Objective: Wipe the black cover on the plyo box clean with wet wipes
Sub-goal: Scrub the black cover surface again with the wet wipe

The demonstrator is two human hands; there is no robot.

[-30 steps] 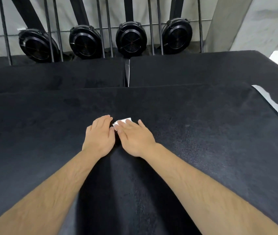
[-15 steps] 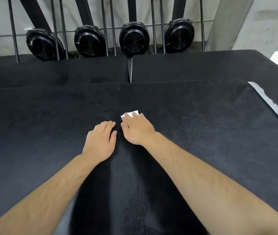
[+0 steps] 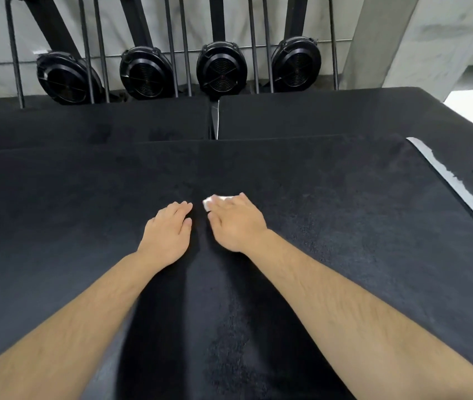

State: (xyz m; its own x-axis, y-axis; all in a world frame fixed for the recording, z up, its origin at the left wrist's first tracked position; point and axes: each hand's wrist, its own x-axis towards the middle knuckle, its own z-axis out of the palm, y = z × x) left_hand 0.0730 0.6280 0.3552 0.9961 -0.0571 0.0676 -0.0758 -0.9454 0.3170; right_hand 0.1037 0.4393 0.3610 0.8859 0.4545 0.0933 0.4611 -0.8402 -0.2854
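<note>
The limp wet wipe (image 3: 215, 201) (likely to bunch) needs flat pressure: the right hand (image 3: 236, 223) presses it with straight fingers onto the grainy black cover (image 3: 345, 226), while the left hand (image 3: 167, 230) rests flat, empty.

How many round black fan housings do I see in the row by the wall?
4, in a row behind the black-covered boxes: far-left housing, left-middle housing, right-middle housing, far-right housing. More may be hidden beyond the left edge.

One left hand (image 3: 169, 230), one right hand (image 3: 236, 223) and one white wipe (image 3: 210, 201) sit near the middle of one black cover (image 3: 359, 215), two more black boxes (image 3: 91, 122) past its far edge, four round fans (image 3: 221, 72) beyond.
</note>
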